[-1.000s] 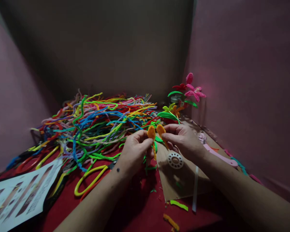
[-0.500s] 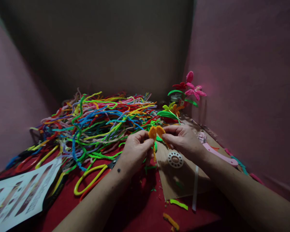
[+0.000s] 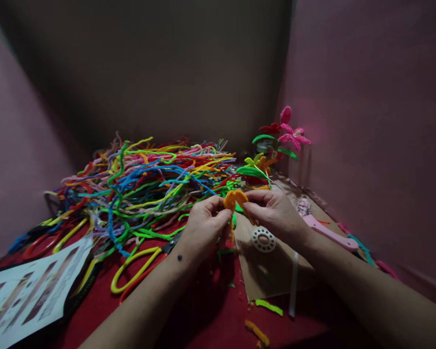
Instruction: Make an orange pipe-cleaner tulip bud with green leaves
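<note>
Left hand (image 3: 208, 220) and right hand (image 3: 276, 212) each pinch an orange chenille petal (image 3: 230, 200). Probably light, soft, easily bent; best held low.

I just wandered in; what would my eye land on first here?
Probably the big tangle of brightly coloured fuzzy stems, heaped across the back, left of centre. Next, near the middle, come the two orange petal-like pieces, one pinched in the left hand, one in the right hand. Then a fuzzy pink flower stands out at the back right.
</note>
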A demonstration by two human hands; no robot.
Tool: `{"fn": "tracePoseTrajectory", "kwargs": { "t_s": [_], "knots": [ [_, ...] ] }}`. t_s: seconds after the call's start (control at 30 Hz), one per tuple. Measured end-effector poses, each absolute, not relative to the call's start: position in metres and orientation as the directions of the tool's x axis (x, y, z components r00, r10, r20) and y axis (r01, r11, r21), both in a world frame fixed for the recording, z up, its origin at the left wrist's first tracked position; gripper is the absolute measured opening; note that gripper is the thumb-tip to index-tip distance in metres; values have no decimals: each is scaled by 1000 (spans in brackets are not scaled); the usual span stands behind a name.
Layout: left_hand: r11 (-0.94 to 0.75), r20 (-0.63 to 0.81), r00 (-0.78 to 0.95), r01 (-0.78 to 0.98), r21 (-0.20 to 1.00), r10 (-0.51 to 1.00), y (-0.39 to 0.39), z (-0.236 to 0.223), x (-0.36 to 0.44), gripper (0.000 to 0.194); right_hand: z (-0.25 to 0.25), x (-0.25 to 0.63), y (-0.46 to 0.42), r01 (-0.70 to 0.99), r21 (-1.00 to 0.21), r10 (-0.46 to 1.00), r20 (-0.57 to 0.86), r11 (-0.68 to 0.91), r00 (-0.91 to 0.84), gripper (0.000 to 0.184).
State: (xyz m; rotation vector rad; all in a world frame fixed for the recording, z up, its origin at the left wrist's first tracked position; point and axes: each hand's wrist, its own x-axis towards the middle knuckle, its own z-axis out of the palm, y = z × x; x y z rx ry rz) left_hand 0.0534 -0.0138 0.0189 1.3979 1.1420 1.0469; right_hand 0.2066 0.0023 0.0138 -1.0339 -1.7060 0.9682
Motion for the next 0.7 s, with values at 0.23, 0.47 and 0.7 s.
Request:
{"fn": "tracePoseTrajectory", "kwargs": {
  "t_s": [0.23,0.47,0.7],
  "knots": [
    [-38,19,173,112,993,985,-15,21,54,3,11,207,2,250,-889,909,317,383,-270,14],
    [-50,32,141,127,991,990,-15,22,55,4,11,207,1,276,-866,897,345,418,-277,16],
    [-72,55,125,137,988,991,-14,21,56,4,11,204,0,283,-874,910,328,394,-256,15]
  ]
}}
